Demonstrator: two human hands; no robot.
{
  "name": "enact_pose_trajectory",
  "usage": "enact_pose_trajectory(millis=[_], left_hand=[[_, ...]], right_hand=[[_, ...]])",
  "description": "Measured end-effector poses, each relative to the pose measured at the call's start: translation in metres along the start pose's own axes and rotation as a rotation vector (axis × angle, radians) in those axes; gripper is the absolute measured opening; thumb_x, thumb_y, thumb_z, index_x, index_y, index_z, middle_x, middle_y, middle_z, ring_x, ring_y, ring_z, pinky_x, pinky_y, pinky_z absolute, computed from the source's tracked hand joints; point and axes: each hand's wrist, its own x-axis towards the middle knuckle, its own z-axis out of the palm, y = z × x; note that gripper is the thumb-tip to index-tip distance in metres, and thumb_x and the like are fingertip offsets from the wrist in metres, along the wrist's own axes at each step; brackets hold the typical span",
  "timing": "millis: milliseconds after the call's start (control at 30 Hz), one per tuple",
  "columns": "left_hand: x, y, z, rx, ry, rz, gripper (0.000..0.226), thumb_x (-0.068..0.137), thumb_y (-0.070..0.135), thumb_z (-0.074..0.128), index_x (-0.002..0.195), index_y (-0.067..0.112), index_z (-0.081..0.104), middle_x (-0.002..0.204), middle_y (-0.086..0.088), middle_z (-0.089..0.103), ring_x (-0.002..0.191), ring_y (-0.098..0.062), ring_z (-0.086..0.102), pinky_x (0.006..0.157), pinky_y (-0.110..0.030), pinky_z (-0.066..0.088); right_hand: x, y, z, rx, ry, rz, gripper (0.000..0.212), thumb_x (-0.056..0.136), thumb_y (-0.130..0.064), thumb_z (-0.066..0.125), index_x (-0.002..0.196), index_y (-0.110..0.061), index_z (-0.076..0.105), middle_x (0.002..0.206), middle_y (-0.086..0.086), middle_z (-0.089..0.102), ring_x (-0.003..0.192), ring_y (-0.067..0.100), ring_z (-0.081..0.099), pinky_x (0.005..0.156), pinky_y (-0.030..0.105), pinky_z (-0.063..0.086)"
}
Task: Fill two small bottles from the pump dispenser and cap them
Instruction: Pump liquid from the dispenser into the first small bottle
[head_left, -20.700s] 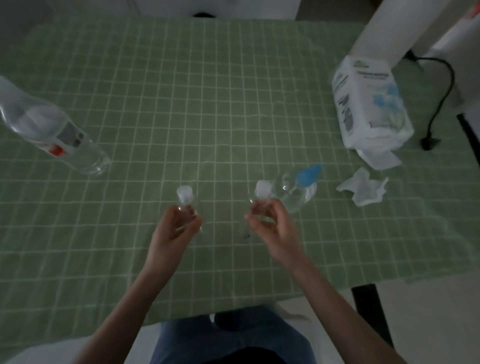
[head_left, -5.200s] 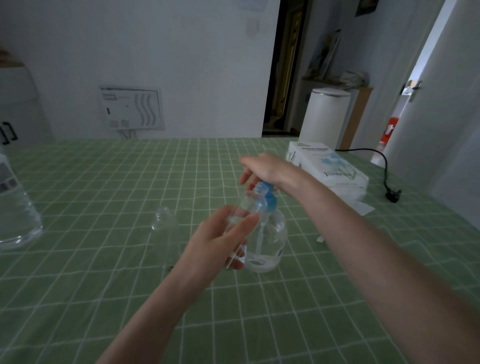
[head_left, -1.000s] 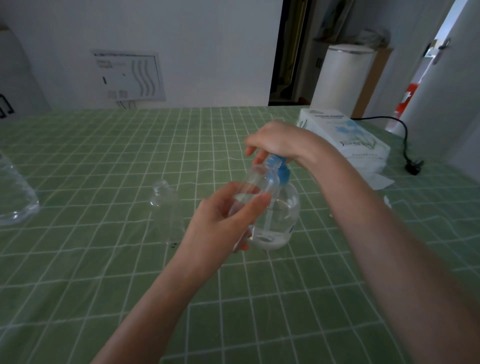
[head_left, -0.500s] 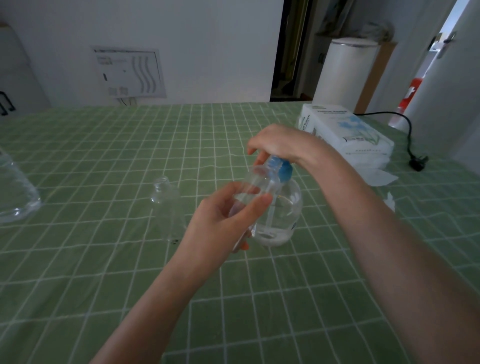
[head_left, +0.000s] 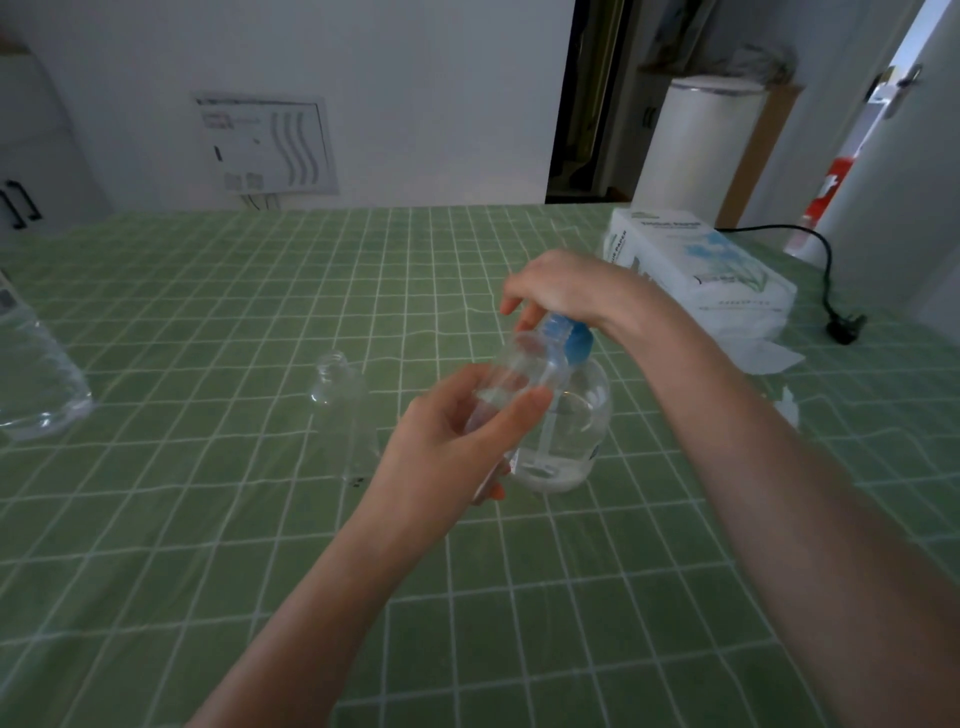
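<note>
A green checked surface (head_left: 208, 519) carries a pump dispenser (head_left: 566, 431) at centre; an uncapped small bottle (head_left: 340, 395) left of it; a tissue pack (head_left: 696, 270) upper right.

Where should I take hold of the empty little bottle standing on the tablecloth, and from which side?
Grip the second small bottle round its straight body below the shoulder, coming from its left. It stands upright and uncapped, and the left hand and pump dispenser crowd its right side.

dim, flat light | brighter at right doorway | edges warped, soft
</note>
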Motion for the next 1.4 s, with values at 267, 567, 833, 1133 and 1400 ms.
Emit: enact_pose_trajectory(millis=[267,567,833,1133,1400], left_hand=[[0.002,0.009,0.002,-0.044,0.009,0.01,0.03,0.061,0.055,0.065,0.082,0.035,0.068,0.056,0.004,0.056,0.044,-0.006,0.051,0.042,-0.016,0.043],[0.001,0.015,0.004,-0.069,0.004,-0.007,0.037,0.062,0.051,0.065,0.088,0.025,0.067,0.066,-0.012,0.054,0.045,-0.012,0.048,0.04,-0.017,0.042],[0.001,0.014,0.004,-0.045,0.001,-0.008,0.029,0.063,0.054,0.064,0.084,0.034,0.068,0.062,-0.003,0.056,0.045,-0.007,0.051,0.041,-0.016,0.042],[-0.002,0.009,0.004,-0.031,0.021,-0.019,0.028,0.064,0.055,0.064,0.085,0.037,0.069,0.055,0.007,0.057,0.045,-0.004,0.052,0.041,-0.014,0.041],[-0.002,0.013,0.005,-0.014,0.019,-0.028,0.035,0.061,0.058,0.061,0.085,0.034,0.068,0.055,0.007,0.057,0.044,-0.003,0.052,0.042,-0.012,0.042]], right_hand=[[0.0,-0.005,-0.01,0.105,0.051,-0.063,0.029,0.09,-0.021,0.052,0.108,-0.001,0.066,0.099,0.022,0.07,0.082,0.026,0.066,0.082,0.036,0.049],[-0.004,-0.012,-0.023,0.156,-0.029,-0.029,0.039,0.097,-0.046,0.038,0.091,-0.019,0.065,0.077,0.003,0.074,0.091,0.021,0.067,0.073,0.034,0.046],[-0.003,-0.005,-0.012,0.134,-0.078,0.01,0.046,0.097,-0.046,0.039,0.092,-0.012,0.07,0.123,0.013,0.058,0.107,0.03,0.059,0.097,0.046,0.047],[-0.001,0.001,-0.007,0.026,-0.081,0.022,0.034,0.097,-0.037,0.043,0.096,-0.014,0.068,0.119,0.008,0.057,0.095,0.023,0.055,0.061,0.028,0.038],[0.001,-0.003,-0.01,-0.019,-0.021,-0.002,0.027,0.092,-0.034,0.048,0.097,-0.015,0.067,0.108,0.007,0.064,0.093,0.023,0.059,0.059,0.026,0.04]])
